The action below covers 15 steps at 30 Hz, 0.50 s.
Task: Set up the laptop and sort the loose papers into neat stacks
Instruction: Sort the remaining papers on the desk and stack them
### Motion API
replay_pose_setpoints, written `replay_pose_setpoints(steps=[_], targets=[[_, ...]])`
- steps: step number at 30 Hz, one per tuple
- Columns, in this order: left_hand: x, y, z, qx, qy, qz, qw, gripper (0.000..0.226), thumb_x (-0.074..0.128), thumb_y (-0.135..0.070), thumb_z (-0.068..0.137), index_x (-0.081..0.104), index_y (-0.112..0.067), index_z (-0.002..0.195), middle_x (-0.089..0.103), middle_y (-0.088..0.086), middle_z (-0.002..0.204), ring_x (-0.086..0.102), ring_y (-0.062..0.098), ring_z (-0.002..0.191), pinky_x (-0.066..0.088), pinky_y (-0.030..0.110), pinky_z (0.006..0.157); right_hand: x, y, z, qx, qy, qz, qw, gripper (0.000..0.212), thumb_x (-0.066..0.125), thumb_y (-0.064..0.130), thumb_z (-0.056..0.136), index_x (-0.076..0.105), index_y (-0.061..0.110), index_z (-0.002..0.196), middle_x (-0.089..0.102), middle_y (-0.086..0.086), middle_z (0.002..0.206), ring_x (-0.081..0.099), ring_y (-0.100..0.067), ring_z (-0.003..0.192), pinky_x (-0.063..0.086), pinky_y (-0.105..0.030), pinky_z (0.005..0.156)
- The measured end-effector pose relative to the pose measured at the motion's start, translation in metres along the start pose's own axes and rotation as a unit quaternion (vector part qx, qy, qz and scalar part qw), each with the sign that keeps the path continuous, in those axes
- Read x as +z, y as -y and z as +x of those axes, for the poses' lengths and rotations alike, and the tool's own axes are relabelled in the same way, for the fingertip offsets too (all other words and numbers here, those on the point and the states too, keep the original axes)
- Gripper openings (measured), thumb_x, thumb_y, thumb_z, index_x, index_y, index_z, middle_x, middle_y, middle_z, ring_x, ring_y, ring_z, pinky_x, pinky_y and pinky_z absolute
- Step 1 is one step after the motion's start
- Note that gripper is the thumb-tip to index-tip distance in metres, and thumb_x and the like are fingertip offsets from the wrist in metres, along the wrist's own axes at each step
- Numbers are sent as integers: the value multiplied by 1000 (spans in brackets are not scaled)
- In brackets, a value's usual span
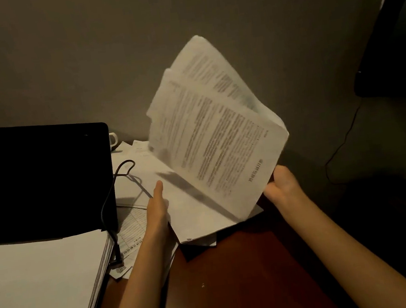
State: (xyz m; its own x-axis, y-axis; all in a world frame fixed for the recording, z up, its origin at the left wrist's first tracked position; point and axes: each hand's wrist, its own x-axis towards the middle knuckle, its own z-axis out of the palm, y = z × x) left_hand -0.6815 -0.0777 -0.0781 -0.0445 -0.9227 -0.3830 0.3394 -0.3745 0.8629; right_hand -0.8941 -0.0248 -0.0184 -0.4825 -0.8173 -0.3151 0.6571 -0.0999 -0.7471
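Observation:
My right hand [282,184] grips the lower corner of a bundle of printed sheets [217,136] and holds it up tilted above the desk; the sheets are blurred. My left hand [157,206] rests with straight fingers on the loose white papers [194,212] spread on the desk under the bundle. An open black laptop [37,180] with a dark screen stands at the left. In front of it lies a thick neat stack of white paper [42,291] that hides the keyboard.
A black cable [114,191] loops from the laptop's right side down to a plug. A white mug [113,141] peeks out behind the laptop. The dark wooden desk [239,278] runs to a wall. A dark monitor [394,46] and thin wire [343,145] are at the right.

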Motion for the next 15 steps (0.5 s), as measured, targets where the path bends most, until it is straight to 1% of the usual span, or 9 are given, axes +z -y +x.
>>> replay_pose_setpoints(steps=[1, 3, 4, 6, 9, 11, 13, 14, 15], targets=[[1, -1, -3, 5, 8, -2, 1000, 65, 41, -54, 95, 31, -16, 147, 40, 12, 145, 57, 23, 114, 48, 40, 88, -1, 1, 2, 12, -7, -1, 1000, 33, 29, 2, 101, 51, 11, 78, 60, -8, 78, 57, -19, 71, 53, -26, 46], [3, -3, -11, 32, 19, -12, 999, 55, 38, -52, 97, 41, -18, 140, 55, 5, 123, 63, 5, 92, 48, 30, 69, -5, 0, 4, 23, -30, -28, 999, 34, 25, 1, 102, 51, 10, 82, 58, -9, 84, 57, -20, 74, 55, -33, 53], [3, -2, -12, 40, 23, -16, 999, 51, 38, -53, 97, 49, -18, 133, 58, 0, 116, 62, 4, 84, 46, 27, 62, -10, -3, 7, 45, -45, -33, 997, 30, 30, 5, 102, 54, 9, 84, 60, -10, 86, 58, -24, 76, 54, -40, 58], [3, 0, -14, 31, 39, -32, 998, 53, 37, -61, 93, 59, -18, 114, 67, 8, 113, 68, 19, 81, 50, 30, 58, -21, -13, 10, 93, -89, -59, 990, 24, 38, 11, 101, 61, 5, 96, 66, -14, 92, 62, -30, 77, 52, -49, 61], [1, 0, -17, 6, 65, -62, 996, 67, 31, -74, 87, 63, -21, 114, 72, 11, 104, 70, 31, 87, 54, 35, 64, -39, -26, 11, 113, -122, -79, 983, 33, 36, 9, 100, 57, 4, 124, 66, -16, 109, 64, -34, 83, 55, -46, 55], [2, 0, -16, 9, 56, -77, 995, 72, 26, -79, 84, 61, -25, 118, 70, 8, 108, 67, 30, 95, 53, 38, 73, -43, -26, 5, 109, -128, -65, 984, 39, 32, 22, 103, 49, 5, 133, 61, -15, 118, 63, -35, 94, 56, -46, 66], [4, -1, -17, 5, 67, -87, 994, 76, 22, -80, 83, 59, -28, 124, 68, 6, 114, 65, 29, 102, 53, 41, 82, -46, -21, 4, 102, -121, -51, 986, 48, 35, 43, 101, 50, 6, 127, 59, -15, 121, 60, -36, 106, 50, -48, 89], [4, -1, -17, 5, 69, -86, 994, 75, 21, -79, 84, 58, -29, 125, 68, 6, 115, 65, 28, 102, 53, 42, 83, -47, -21, 3, 102, -95, -63, 988, 46, 39, 45, 99, 54, 7, 120, 61, -16, 119, 60, -36, 105, 48, -48, 93], [4, 0, -16, 3, 70, -85, 994, 71, 23, -77, 86, 58, -29, 125, 69, 6, 113, 66, 28, 100, 53, 41, 81, -47, -21, -2, 98, -58, -97, 989, 39, 43, 39, 99, 56, 6, 116, 61, -17, 118, 60, -35, 104, 47, -48, 93]])
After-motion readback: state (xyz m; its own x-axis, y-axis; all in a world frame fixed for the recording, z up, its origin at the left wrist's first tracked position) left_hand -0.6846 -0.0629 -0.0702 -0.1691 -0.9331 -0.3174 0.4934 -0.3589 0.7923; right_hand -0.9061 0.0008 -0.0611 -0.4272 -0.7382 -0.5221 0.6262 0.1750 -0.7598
